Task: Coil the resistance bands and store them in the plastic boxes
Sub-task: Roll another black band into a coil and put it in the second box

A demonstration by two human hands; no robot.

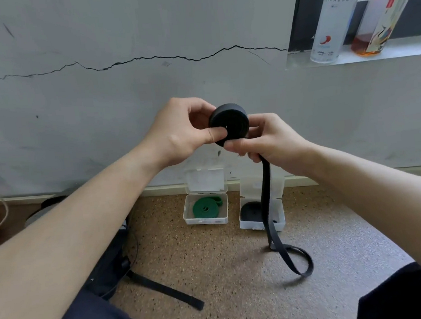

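Left grip (179, 131) pinches the black coil (229, 122): thumb pressed on its near face, fingers curled behind it. Right grip (271, 139) sits just beside and slightly below the left one and touches the coil's lower edge. Its fingers are closed round the tail (266, 192) where this leaves the coil. Both grips are raised in front of the wall (123, 90). The tail hangs straight down from the right grip, crosses in front of the right box (280, 216) and ends in a loose loop lying on the floor (225, 259), below and slightly right of that grip. Two clear boxes stand open on the floor, well below the grips, lids tipped back toward the wall. The left box (206, 221), beneath the left grip, holds a coiled green band (204, 207). The right box, beneath the right grip, holds a dark coil (250, 210), partly hidden by the tail. A black strap (164, 291) lies on the floor, far below the left grip. Two bottles (331, 16) stand on a sill (397, 52), above and right of the right grip.
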